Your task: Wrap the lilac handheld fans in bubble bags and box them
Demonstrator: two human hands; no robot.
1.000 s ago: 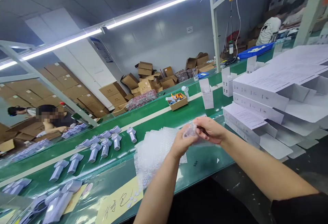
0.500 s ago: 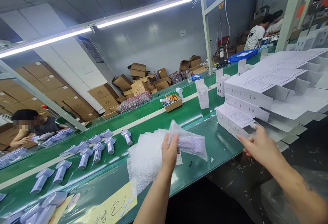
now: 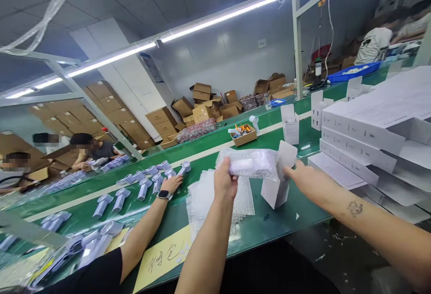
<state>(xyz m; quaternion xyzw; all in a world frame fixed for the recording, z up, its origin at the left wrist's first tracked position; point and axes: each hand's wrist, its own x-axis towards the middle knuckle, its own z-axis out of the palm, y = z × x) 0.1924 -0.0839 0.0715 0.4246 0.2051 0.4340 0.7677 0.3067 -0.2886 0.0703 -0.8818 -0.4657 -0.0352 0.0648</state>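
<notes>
My left hand (image 3: pixel 225 179) is closed round the near end of a bubble-wrap bag (image 3: pixel 254 163) with a pale lilac device inside. The bag lies almost level, its far end against the mouth of a small white box (image 3: pixel 274 193). Whether that end has entered the box I cannot tell. With fingers pinched on the upper edge beside the raised flap, my right hand (image 3: pixel 301 175) grips the box, which stands tilted just above or on the bench. Beneath my left hand, flat bubble-wrap bags (image 3: pixel 244 197) lie fanned out.
White folded boxes (image 3: pixel 346 128) are stacked at the right. Lilac handheld fans (image 3: pixel 143 188) line the green belt (image 3: pixel 205 152). A co-worker's hand (image 3: pixel 173 184) with a watch reaches onto a fan from the left. A small carton (image 3: pixel 244 137) stands beyond, and a yellow paper (image 3: pixel 161 258) lies nearby.
My right hand has come left from the box stack and now holds a white box. The wrapped device has swung level towards it. A co-worker's arm has appeared at left; the view has turned left.
</notes>
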